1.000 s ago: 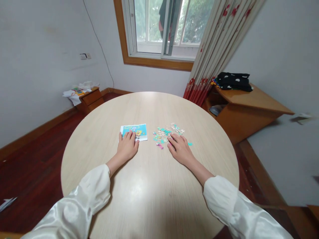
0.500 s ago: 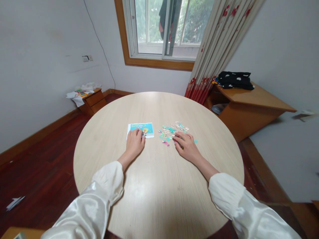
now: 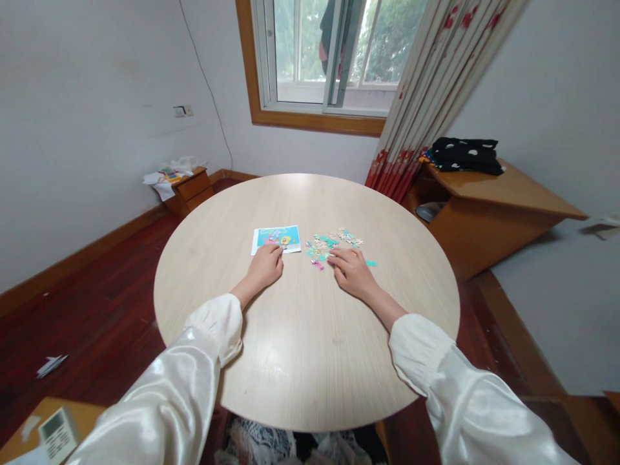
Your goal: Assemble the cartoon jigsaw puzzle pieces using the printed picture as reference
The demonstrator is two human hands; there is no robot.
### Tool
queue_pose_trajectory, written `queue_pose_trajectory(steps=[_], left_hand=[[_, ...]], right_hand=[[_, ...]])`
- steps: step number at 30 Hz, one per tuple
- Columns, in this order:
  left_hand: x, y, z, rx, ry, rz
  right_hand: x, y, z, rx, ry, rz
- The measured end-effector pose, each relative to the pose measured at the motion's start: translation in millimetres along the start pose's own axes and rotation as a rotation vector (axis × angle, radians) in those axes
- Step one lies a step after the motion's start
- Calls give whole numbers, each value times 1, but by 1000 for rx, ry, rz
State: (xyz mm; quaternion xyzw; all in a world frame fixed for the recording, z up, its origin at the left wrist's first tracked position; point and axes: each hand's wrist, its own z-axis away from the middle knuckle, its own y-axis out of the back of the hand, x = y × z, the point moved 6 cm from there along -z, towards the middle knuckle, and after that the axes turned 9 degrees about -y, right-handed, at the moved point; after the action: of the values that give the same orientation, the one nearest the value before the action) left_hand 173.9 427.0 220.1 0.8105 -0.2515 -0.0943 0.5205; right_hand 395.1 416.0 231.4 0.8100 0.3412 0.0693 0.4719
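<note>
Far left, a paper scrap (image 3: 52,366) lies on the floor, and a pale device (image 3: 59,434) stands on a wooden surface (image 3: 83,413) beyond the left edge of the round table (image 3: 310,336). Near the wall, a drawer unit (image 3: 194,190) carries papers (image 3: 162,184).

The left hand (image 3: 264,266) is positioned over the table, left of centre. Its fingers are bent and overlie the near edge of the card (image 3: 279,235); whether they grip it cannot be told. The card lies flat, printed side up, closer to the table's far edge than to its near edge.

Right of the card, and apart from it, the puzzle pieces (image 3: 330,243) lie in a loose spread, turquoise and pale, with pink at the near side. The right hand (image 3: 353,268) rests at the near side of the spread, fingers bent and slightly parted over the pieces; whether one is gripped cannot be told. A turquoise piece (image 3: 371,263) lies just right of this hand.

Beyond the table's far right edge hangs a curtain (image 3: 411,123). Far right, black cloth (image 3: 467,155) lies on a wooden cabinet (image 3: 484,226).
</note>
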Motion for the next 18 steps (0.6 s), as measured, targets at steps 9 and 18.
queue_pose_trajectory(steps=[9, 18], left_hand=[[-1, -5, -14, -22, -48, 25], [10, -1, -23, 28, -168, 132]], right_hand=[[-30, -13, -2, -192, 132, -107], [-24, -9, -10, -148, 100, -100]])
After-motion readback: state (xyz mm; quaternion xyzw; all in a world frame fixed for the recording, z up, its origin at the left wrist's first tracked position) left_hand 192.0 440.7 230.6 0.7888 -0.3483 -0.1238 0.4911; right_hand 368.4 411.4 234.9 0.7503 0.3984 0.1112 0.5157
